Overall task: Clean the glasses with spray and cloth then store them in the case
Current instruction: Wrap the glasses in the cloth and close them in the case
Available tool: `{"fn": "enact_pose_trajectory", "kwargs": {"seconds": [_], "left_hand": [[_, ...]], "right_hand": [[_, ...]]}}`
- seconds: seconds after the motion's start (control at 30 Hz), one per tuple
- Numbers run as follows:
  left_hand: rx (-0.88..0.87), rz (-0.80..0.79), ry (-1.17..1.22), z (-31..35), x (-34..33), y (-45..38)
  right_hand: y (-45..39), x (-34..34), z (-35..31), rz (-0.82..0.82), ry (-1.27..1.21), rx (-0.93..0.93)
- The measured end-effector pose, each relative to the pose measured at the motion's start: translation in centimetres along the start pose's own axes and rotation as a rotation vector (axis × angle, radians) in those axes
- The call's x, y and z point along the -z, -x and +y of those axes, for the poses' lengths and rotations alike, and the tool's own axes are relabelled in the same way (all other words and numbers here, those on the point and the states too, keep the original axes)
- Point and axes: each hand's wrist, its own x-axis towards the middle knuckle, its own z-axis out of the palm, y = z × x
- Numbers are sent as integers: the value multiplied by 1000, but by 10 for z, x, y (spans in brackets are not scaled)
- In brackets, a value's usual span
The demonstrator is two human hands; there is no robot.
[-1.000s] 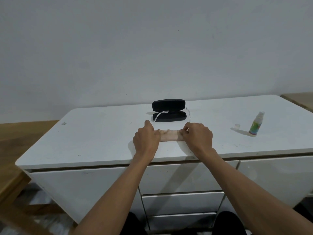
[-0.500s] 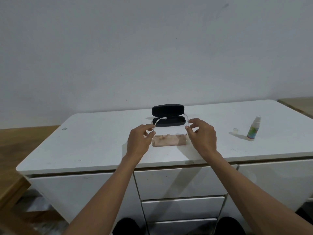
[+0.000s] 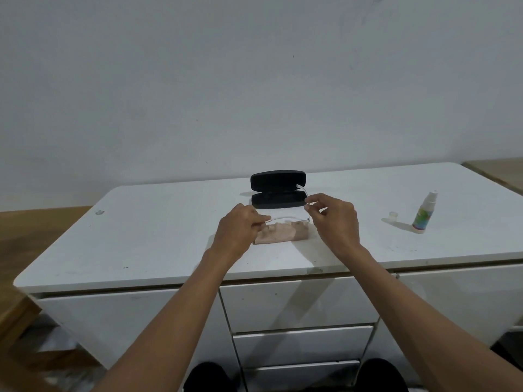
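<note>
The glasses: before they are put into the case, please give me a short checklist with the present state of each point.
1. Case open, lid up: ok.
2. Left hand pinches a temple of the glasses: ok.
3. Right hand pinches the other side: ok.
4. Both temples folded: not ok, one sticks out toward the case.
5. Lenses clean: cannot tell.
6. Cloth lies folded on the table, outside the case: ok.

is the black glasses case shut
No, the black hard-shell glasses case lies open on the white cabinet top, its lid standing up behind the lower half.
</note>
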Motion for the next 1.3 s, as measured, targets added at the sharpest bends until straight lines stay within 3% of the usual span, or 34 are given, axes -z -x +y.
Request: {"fn": "enact_pose_trajectory", "kwargs": {"seconds": [0.17, 0.37, 0.47, 0.73, 1.3], "left_hand": [[70, 10, 79, -3, -2, -4], [247, 146, 436, -15, 5, -2], [201, 159, 405, -17, 13, 0], [55, -153, 214, -19, 17, 8], [-102, -130, 83, -16, 12, 7]], "right_hand": [[-6, -6, -4, -110, 115, 129], [-12, -20, -6, -308, 315, 211], [-10, -22, -2, -335, 298, 214], [-3, -5, 13, -369, 186, 289], [-14, 4, 25, -475, 211, 327]]}}
